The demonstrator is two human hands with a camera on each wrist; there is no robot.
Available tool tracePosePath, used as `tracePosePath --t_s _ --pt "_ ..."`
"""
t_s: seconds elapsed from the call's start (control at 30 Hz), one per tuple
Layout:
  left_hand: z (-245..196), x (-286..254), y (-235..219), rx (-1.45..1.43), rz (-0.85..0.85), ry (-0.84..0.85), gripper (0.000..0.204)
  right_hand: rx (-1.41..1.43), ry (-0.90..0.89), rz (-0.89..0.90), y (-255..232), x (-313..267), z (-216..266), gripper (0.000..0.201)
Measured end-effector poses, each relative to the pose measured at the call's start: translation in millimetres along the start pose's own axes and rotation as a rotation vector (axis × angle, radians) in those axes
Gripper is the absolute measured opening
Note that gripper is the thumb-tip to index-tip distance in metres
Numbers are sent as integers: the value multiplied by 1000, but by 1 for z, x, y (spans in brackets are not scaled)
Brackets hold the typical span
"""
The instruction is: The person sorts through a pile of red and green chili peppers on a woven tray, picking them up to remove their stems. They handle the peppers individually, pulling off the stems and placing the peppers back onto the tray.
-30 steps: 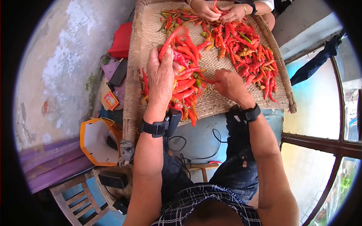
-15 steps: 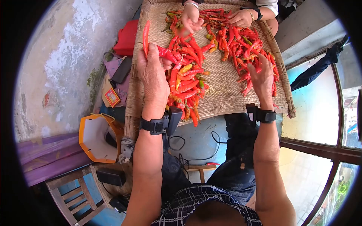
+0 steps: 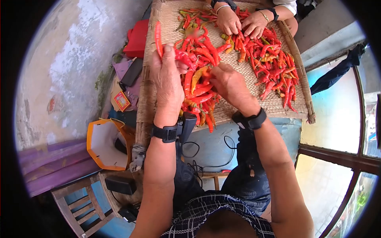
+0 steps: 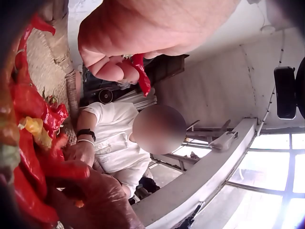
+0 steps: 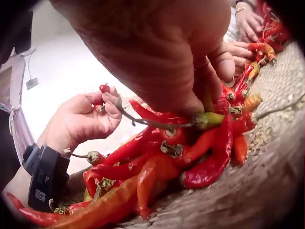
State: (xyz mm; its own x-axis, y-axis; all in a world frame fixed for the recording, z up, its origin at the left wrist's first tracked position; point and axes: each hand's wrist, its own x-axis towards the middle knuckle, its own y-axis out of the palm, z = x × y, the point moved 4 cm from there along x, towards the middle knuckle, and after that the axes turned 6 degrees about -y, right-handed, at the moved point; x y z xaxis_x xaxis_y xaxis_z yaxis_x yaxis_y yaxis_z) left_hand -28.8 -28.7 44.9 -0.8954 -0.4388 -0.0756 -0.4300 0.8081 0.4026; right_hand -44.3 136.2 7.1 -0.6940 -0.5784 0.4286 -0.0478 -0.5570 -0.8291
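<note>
My left hand (image 3: 168, 75) holds red chili peppers over the left of a woven tray (image 3: 240, 85). One long chili (image 3: 158, 37) points up past the thumb, and a second, wrinkled one (image 3: 185, 60) sticks out to the right. The left wrist view shows a red tip (image 4: 142, 76) below the curled fingers. At the right edge of the near pile of chilies (image 3: 200, 93), my right hand (image 3: 234, 85) pinches a red-orange chili (image 3: 205, 74). Its fingertips are partly hidden among the peppers in the right wrist view, beside a greenish chili with a long stem (image 5: 207, 120).
Across the tray, another person's hands (image 3: 242, 25) rest on a second chili pile (image 3: 274, 63). An orange-edged box (image 3: 107, 144) and a wooden chair (image 3: 81, 206) stand at the left. A window (image 3: 329, 115) is at the right.
My right hand went from the near pile to the right pile, then back to the near pile. My left hand keeps its chilies. The other person's left-side hand moved right to the far pile.
</note>
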Motion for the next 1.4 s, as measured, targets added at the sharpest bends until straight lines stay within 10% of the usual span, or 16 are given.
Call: tracePosePath --t_s 0.2,0.4,0.53,0.67,0.9,1.1,1.2,1.33,1.4 --pt "17 -1 7 197 245 -115 26 622 394 -136 -24 -18 -42 16" --pt "26 -8 17 355 405 -13 23 1280 746 -883 -66 -41 -96 25" --pt "35 -10 24 395 438 -110 20 1061 611 -329 -45 -33 -55 48" --pt "37 -15 30 446 483 -116 21 1065 440 -9 -33 -12 10 29" --pt "33 -13 26 366 450 -154 29 711 477 -6 -41 -25 -34 15" --pt "28 -12 23 486 459 -86 26 1363 852 -866 -64 -56 -105 31" --pt "32 -12 25 578 495 -36 23 1112 782 -572 -59 -46 -80 40" --pt "36 -18 27 788 642 40 21 606 209 -134 -46 -22 -21 31" --pt "35 -19 28 832 660 36 21 641 266 -13 -39 -23 -11 27"
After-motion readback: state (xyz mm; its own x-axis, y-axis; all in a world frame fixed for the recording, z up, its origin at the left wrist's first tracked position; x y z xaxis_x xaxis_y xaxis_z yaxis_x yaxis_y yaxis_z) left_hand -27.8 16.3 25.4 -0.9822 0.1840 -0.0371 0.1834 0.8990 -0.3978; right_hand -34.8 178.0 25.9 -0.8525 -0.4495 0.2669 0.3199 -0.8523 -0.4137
